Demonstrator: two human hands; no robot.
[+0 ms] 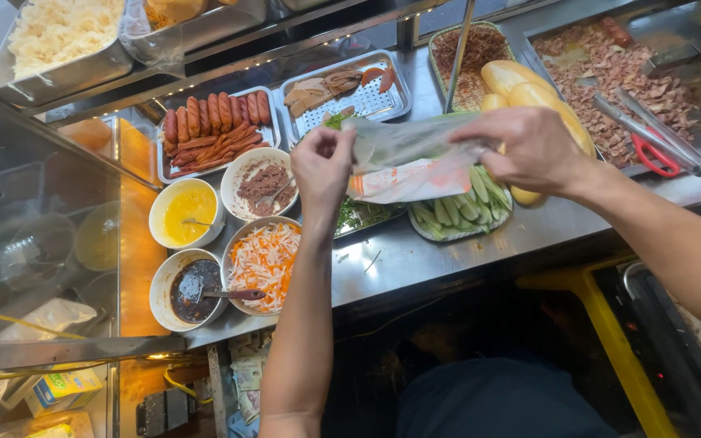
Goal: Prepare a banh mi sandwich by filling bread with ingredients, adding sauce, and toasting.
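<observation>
The step in hand looks like opening or spreading a thin clear plastic bag (415, 158), which hangs stretched between both hands above the steel counter (448, 251); the next move, judging by the slack film, calls for parting its two layers without letting either edge slip. The left hand (322, 166) pinches the bag's left edge between thumb and fingertips, the other fingers curled in; the right hand (529, 150) pinches the right edge from above, knuckles arched. The bag is glossy, wrinkled and see-through, with a pale orange printed patch low on it. Just beneath the bag lies a tray of cucumber spears (460, 212), smooth, green and long. To the left of the bag and nearer the person sit four round bowls: shredded carrot and white radish (265, 261), stringy and damp; a dark sauce (192, 290) with a spoon; a yellow creamy spread (188, 212); a coarse brown paste (263, 182). Beyond the bag, a perforated metal tray holds sliced meats (326, 85), and left of that lie glossy red sausages (217, 122). To the right of the bag, golden crusty bread rolls (529, 89) rest beside a flat griddle of chopped meat (626, 69) and red-handled tongs (651, 134).
</observation>
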